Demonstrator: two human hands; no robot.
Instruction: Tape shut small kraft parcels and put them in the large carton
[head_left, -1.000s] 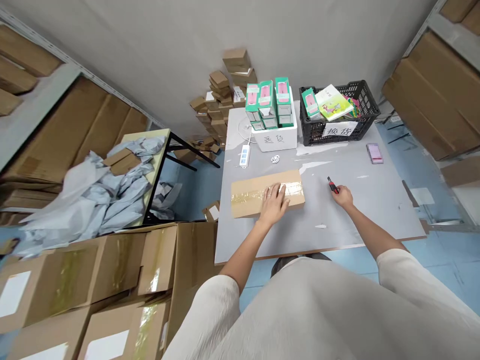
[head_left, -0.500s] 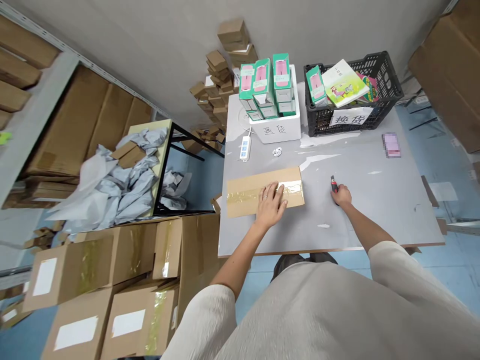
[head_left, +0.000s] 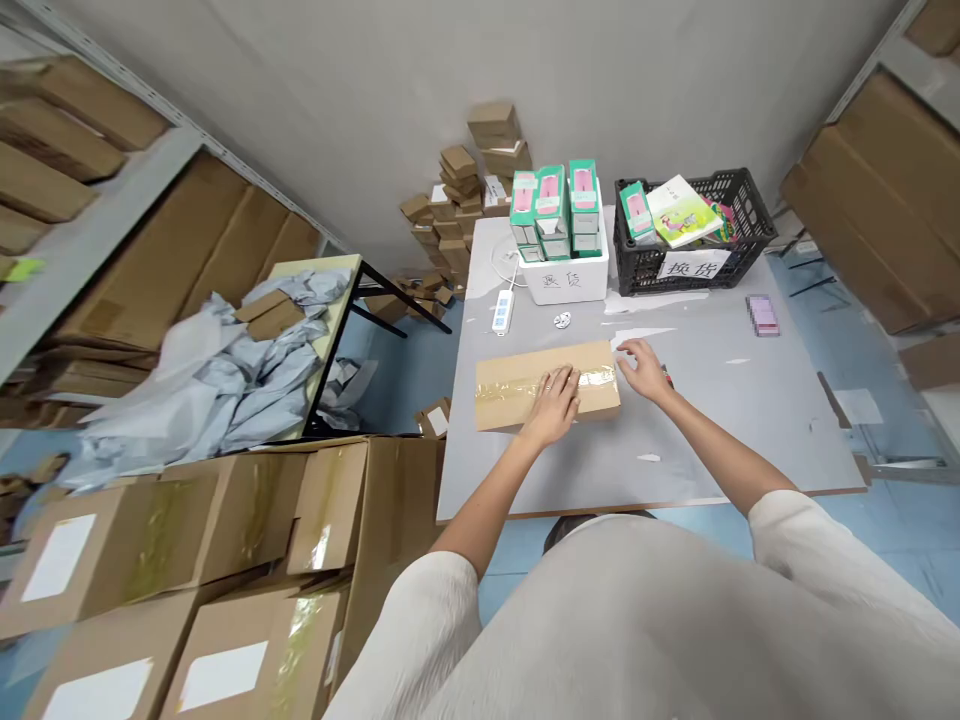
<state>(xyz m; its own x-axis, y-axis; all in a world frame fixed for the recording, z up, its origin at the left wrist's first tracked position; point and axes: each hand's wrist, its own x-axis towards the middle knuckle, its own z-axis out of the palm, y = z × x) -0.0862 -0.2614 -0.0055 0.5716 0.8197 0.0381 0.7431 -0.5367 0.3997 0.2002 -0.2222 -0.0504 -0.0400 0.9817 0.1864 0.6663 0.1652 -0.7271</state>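
Observation:
A long cardboard box (head_left: pixel 502 395) with shiny tape along its top lies on the grey table (head_left: pixel 570 470). My left hand (head_left: pixel 555 402) rests on top of the box, its fingers laid flat over the tape. Just beyond the box's right end is my right hand (head_left: pixel 641 368), fingers apart and curved, with nothing in it. Partly hidden behind my right wrist, the red and black cutter (head_left: pixel 667 377) lies on the table.
At the table's back are a white bin (head_left: pixel 566 282) of green and pink boxes and a black crate (head_left: pixel 637 268) with a booklet. A power strip (head_left: pixel 502 312) and phone (head_left: pixel 763 315) lie nearer. Large cartons (head_left: pixel 405 530) stand left; grey bags (head_left: pixel 262 370) cover a side table.
My right hand has let go of the cutter and moved left to the box's right end. My left hand stays on the box. The camera view has shifted.

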